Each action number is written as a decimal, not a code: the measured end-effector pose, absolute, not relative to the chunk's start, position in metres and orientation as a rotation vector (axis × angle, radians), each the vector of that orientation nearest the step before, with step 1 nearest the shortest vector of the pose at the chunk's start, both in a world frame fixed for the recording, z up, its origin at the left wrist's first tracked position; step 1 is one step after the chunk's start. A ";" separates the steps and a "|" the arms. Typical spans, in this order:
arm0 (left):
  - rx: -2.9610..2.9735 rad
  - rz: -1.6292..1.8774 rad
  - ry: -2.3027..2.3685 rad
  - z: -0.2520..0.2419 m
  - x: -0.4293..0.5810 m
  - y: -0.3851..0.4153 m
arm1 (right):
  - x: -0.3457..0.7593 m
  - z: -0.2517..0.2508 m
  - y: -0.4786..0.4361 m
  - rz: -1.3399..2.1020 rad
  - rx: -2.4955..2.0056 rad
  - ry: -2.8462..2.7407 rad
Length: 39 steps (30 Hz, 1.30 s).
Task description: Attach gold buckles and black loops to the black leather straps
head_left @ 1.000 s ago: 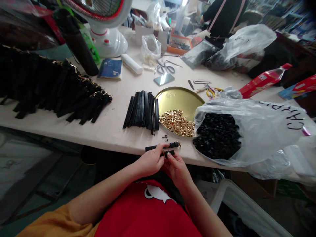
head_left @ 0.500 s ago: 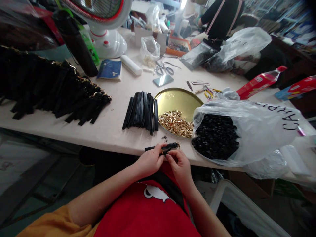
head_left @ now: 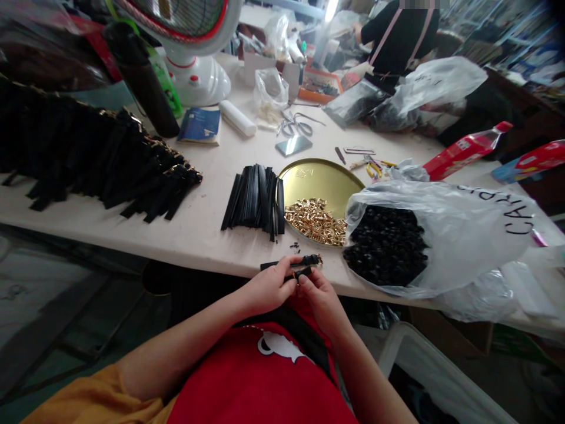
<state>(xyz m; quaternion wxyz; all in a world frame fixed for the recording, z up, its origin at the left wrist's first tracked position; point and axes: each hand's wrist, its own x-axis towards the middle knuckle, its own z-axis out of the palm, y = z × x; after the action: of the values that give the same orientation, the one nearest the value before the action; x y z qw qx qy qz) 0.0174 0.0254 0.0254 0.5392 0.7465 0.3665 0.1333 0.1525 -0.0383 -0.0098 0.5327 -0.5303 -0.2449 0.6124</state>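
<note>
At the table's front edge, my left hand (head_left: 272, 287) is closed on a narrow black strap (head_left: 304, 272). My right hand (head_left: 321, 299) pinches the same strap near a small gold-coloured part, its finger and thumb close to my left fingertips. Just behind them another black strap with a gold buckle (head_left: 314, 259) lies along the edge, partly covered by my left hand. Further back are a pile of loose black strips (head_left: 253, 197), a round gold tray (head_left: 324, 176) with small gold buckles (head_left: 315, 220), and a clear bag (head_left: 468, 235) spilling small black pieces (head_left: 386, 245).
A heap of black straps with gold buckles (head_left: 110, 159) covers the left side. Behind stand a dark bottle (head_left: 141, 79) and a white fan (head_left: 198, 79). Scissors (head_left: 295, 125), pliers (head_left: 374, 169) and a red-labelled bottle (head_left: 463, 152) lie further back. A person (head_left: 397, 38) stands beyond.
The strap's end between my hands has turned and now points up to the right. My right fingers have shifted slightly lower on it. The whole view has moved slightly.
</note>
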 end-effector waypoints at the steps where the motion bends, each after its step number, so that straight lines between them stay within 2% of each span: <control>1: 1.738 0.326 0.871 0.024 0.017 0.025 | 0.153 -0.010 -0.039 1.495 -1.223 -0.560; 8: 1.276 0.221 0.958 0.003 0.014 0.024 | 0.155 -0.021 -0.041 1.367 -1.261 -0.478; 17: 1.405 0.289 1.029 -0.001 0.017 0.016 | 0.147 -0.021 -0.049 1.005 -1.533 -0.915; 20: 1.426 0.290 1.037 0.002 0.017 0.016 | 0.150 -0.017 -0.052 1.074 -1.467 -0.965; 27: 1.503 0.296 0.995 0.007 0.013 0.016 | 0.152 -0.017 -0.049 1.483 -1.186 -0.528; 39: 1.780 0.227 0.983 0.022 0.011 0.019 | 0.146 -0.019 -0.046 1.667 -1.164 -0.334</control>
<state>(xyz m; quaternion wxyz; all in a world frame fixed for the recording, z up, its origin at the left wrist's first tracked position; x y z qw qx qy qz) 0.0106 0.0187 0.0218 0.5208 0.7426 0.4102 0.0947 0.1455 -0.0460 -0.0191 0.5146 -0.4844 -0.1390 0.6937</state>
